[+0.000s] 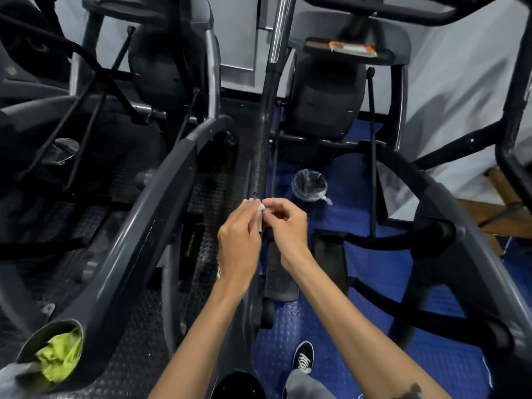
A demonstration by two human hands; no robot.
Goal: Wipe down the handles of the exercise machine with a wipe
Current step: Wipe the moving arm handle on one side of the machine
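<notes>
A small white wipe [261, 208] sits bunched between my two hands at the centre of the head view. My left hand [240, 240] curls its fingers round the wipe from the left. My right hand [285, 223] pinches the wipe from the right with thumb and fingertips. Just behind the hands, a long dark handle bar [263, 133] of the exercise machine rises toward a chrome upper section [280, 27]. Most of the wipe is hidden by my fingers.
A second machine's curved grey arm [161, 197] sweeps across the left. A lined bin [310, 184] stands on the blue floor mat [359, 269]. A packet [352, 49] lies on the console shelf. A green cloth [60, 355] sits in a cup holder at lower left. My shoe [302, 359] is below.
</notes>
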